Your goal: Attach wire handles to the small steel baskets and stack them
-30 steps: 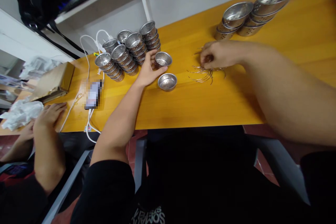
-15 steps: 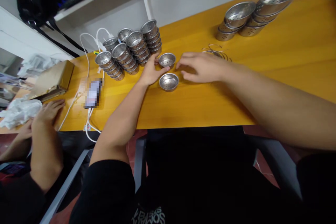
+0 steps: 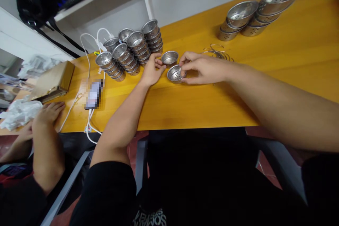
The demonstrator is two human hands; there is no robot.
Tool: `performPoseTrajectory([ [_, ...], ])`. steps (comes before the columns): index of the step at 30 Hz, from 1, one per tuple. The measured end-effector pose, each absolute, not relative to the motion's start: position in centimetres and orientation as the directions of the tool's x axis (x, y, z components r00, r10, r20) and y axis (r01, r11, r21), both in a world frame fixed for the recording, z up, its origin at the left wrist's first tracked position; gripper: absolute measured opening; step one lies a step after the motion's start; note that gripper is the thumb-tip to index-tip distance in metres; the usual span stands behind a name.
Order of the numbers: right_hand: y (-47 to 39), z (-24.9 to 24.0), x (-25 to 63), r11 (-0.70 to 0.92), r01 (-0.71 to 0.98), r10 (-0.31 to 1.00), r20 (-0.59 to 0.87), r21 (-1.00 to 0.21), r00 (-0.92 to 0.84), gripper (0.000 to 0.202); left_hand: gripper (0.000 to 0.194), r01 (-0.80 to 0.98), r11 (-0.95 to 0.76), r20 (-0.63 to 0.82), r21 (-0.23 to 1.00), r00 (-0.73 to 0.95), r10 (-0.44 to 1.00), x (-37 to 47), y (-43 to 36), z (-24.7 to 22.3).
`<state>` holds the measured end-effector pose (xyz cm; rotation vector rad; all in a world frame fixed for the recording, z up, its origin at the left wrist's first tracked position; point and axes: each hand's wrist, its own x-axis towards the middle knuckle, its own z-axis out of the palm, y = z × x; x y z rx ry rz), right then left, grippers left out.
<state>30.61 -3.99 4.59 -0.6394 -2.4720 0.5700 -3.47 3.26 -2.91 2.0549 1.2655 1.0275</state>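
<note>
Since half a second ago the right hand [image 3: 203, 69] has pinched the near perforated cup [image 3: 176, 73], lifted and tilted toward 10 o'clock, its base hidden. The left hand [image 3: 152, 71], loosely curled, touches the far cup [image 3: 170, 57] on the counter [image 3: 291, 63].

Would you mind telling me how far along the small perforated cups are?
Done: stacked small perforated steel cups. In hand: the right hand tilts one cup; the left hand touches another. Left: thin wire rings lie loose; larger perforated bowls wait.
</note>
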Motion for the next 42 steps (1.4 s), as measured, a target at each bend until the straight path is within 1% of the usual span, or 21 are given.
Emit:
performPoseTrajectory([
  [2, -4.0, 4.9, 30.9, 0.800, 0.366, 0.558, 0.364, -0.475, -0.746, 0.040, 0.060, 0.455, -0.452, 0.330, 0.767, 0.324, 0.886, -3.1, 2.9, -2.9],
  [5, -4.2, 5.3, 30.9, 0.795, 0.424, 0.582, 0.349, -0.433, -0.735, 0.042, 0.050, 0.389, -0.513, 0.369, 0.765, 0.388, 0.845, -2.5, 2.1, -2.3],
  [7, -4.5, 5.4, 30.7, 0.780, 0.462, 0.613, 0.365, -0.422, -0.701, 0.043, 0.049, 0.364, -0.550, 0.382, 0.752, 0.440, 0.813, -2.4, 1.5, -1.5],
  [9, -4.7, 5.2, 30.4, 0.754, 0.495, 0.652, 0.404, -0.432, -0.641, 0.043, 0.058, 0.349, -0.582, 0.382, 0.734, 0.496, 0.780, -2.3, 0.8, -0.7],
  [12, -4.8, 4.5, 29.7, 0.723, 0.509, 0.691, 0.484, -0.466, -0.538, 0.041, 0.077, 0.312, -0.627, 0.379, 0.714, 0.581, 0.720, -2.2, 0.1, -0.3],
  [16, -4.9, 3.6, 28.5, 0.708, 0.454, 0.706, 0.546, -0.541, -0.451, 0.038, 0.108, 0.271, -0.669, 0.381, 0.692, 0.651, 0.657, -1.6, 0.0, -0.8],
  [19, -5.2, 3.6, 27.8, 0.701, 0.406, 0.713, 0.554, -0.586, -0.431, 0.039, 0.118, 0.263, -0.691, 0.405, 0.673, 0.651, 0.642, -1.1, 0.4, -1.4],
  [23, -5.5, 3.8, 27.5, 0.709, 0.359, 0.700, 0.546, -0.607, -0.460, 0.043, 0.114, 0.251, -0.732, 0.454, 0.633, 0.647, 0.613, -1.0, 0.8, -1.4],
  [28, -5.3, 3.9, 28.0, 0.747, 0.330, 0.653, 0.545, -0.577, -0.526, 0.046, 0.103, 0.258, -0.733, 0.509, 0.629, 0.577, 0.639, -1.1, 0.3, -0.5],
  [35, -4.4, 3.9, 29.4, 0.714, 0.367, 0.691, 0.515, -0.597, -0.507, 0.054, 0.101, 0.357, -0.709, 0.494, 0.608, 0.529, 0.690, -1.8, 0.0, 0.5],
  [39, -4.3, 4.0, 29.7, 0.690, 0.381, 0.710, 0.473, -0.615, -0.522, 0.062, 0.099, 0.339, -0.719, 0.484, 0.606, 0.560, 0.672, -1.9, 0.3, 0.3],
  [42, -4.3, 4.1, 29.6, 0.675, 0.379, 0.722, 0.462, -0.633, -0.516, 0.063, 0.098, 0.333, -0.725, 0.472, 0.603, 0.584, 0.661, -1.8, 0.4, 0.2],
])
